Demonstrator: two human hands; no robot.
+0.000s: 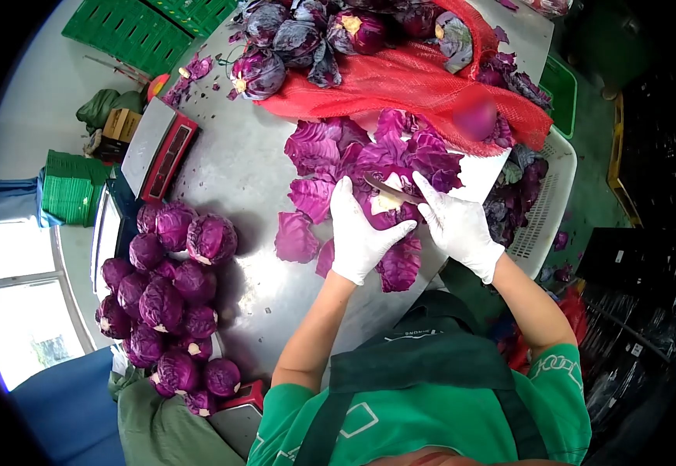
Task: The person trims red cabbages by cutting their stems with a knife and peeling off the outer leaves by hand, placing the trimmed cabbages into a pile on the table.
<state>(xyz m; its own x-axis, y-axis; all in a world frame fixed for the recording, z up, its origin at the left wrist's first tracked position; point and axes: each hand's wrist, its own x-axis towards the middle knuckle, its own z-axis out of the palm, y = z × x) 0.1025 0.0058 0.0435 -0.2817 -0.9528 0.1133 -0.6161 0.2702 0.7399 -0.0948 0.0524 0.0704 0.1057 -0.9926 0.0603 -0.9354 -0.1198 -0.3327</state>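
Note:
My right hand, in a white glove, is closed around a knife; its handle is hidden in the palm. The curved blade points left across a pale cut stump among loose purple cabbage leaves. Also gloved in white, my left hand lies at the left side of the stump, fingers stretched forward and thumb spread toward the right hand. It rests on or just over the leaves; I cannot tell whether it presses on them. More leaves lie below and between the hands.
Beyond the leaves, a red mesh bag lies with untrimmed cabbages. Trimmed purple cabbages are piled at the left near a red-edged scale. A white crate with leaf scraps stands at the right of the metal table.

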